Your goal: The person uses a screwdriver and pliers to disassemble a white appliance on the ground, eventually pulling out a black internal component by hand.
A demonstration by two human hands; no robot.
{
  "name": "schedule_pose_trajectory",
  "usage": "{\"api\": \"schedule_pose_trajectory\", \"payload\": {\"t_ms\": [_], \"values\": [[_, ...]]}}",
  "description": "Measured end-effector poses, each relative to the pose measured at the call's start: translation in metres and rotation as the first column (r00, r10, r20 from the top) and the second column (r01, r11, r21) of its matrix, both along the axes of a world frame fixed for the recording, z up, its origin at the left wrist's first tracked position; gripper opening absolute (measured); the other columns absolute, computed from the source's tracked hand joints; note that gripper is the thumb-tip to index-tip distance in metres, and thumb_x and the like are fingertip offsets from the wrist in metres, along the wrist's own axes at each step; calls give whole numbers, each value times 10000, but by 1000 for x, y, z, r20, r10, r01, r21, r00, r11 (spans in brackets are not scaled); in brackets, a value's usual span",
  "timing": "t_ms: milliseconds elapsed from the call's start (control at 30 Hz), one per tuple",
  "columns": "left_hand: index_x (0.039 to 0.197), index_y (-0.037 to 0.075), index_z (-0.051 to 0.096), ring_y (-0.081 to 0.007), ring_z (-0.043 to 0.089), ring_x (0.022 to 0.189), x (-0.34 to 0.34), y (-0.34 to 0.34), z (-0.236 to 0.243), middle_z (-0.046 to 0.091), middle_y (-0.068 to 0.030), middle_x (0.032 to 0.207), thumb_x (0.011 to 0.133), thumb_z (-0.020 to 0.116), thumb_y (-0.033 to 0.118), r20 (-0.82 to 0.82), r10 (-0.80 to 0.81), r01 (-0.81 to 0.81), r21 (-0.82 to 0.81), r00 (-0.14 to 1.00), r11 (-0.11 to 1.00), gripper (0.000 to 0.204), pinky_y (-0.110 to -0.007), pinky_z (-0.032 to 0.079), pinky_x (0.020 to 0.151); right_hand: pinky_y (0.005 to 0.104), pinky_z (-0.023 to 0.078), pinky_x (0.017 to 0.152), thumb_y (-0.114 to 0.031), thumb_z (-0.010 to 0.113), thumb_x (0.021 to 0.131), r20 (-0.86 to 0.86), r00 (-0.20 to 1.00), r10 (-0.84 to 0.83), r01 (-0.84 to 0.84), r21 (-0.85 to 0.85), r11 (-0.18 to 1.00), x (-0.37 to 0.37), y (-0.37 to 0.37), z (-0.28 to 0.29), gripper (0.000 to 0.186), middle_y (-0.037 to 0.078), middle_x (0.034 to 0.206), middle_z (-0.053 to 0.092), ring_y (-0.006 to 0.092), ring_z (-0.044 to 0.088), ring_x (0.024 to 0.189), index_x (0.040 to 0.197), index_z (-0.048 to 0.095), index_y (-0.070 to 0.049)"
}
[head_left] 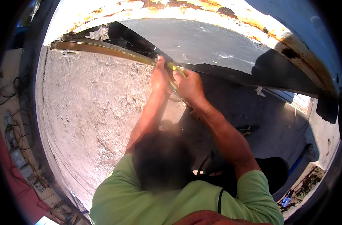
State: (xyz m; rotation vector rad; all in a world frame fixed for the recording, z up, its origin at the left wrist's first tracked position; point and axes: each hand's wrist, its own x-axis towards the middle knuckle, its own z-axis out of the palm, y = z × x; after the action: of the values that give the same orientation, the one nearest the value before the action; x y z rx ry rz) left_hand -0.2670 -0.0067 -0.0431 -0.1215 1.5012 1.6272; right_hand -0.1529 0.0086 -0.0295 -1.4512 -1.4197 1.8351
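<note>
Left of the gray panel, a long brown strip slants toward my hands. By the panel's near edge, my left hand curls; I can't tell what it grips. Beside it, also near the panel, a yellow tool sits gripped in my right hand.

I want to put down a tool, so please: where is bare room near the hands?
The sunlit concrete, bordered by the brown strip above and left forearm on the right, looks bare. Crowded: around left hand, right hand and yellow item, beside the grey panel.
</note>
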Motion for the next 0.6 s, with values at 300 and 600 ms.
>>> {"api": "schedule_pose_trajectory", "payload": {"t_ms": [300, 600], "values": [[1142, 54, 579, -261, 649, 856, -20, -5, -7, 645, -99, 993, 1058, 484, 459, 126, -145, 135, 85, 981, 987, 425, -415, 541, 723, 315, 511, 661, -455, 575, 983, -453, 889, -64, -302, -686, 661, 28, 23, 34, 459, 57, 973, 643, 171, 637, 870, 1307, 542, -131], [1134, -28, 576, -285, 692, 865, -15, -9, 2, 656, -159, 990, 1036, 554, 433, 24, -134, 133, 41, 991, 990, 472, -395, 592, 690, 326, 446, 605, -412, 491, 1041, -573, 815, -82, -434, -698, 570, 24, 35, 16, 345, 86, 1085, 606, 200, 649, 848, 1274, 519, -159]]}}
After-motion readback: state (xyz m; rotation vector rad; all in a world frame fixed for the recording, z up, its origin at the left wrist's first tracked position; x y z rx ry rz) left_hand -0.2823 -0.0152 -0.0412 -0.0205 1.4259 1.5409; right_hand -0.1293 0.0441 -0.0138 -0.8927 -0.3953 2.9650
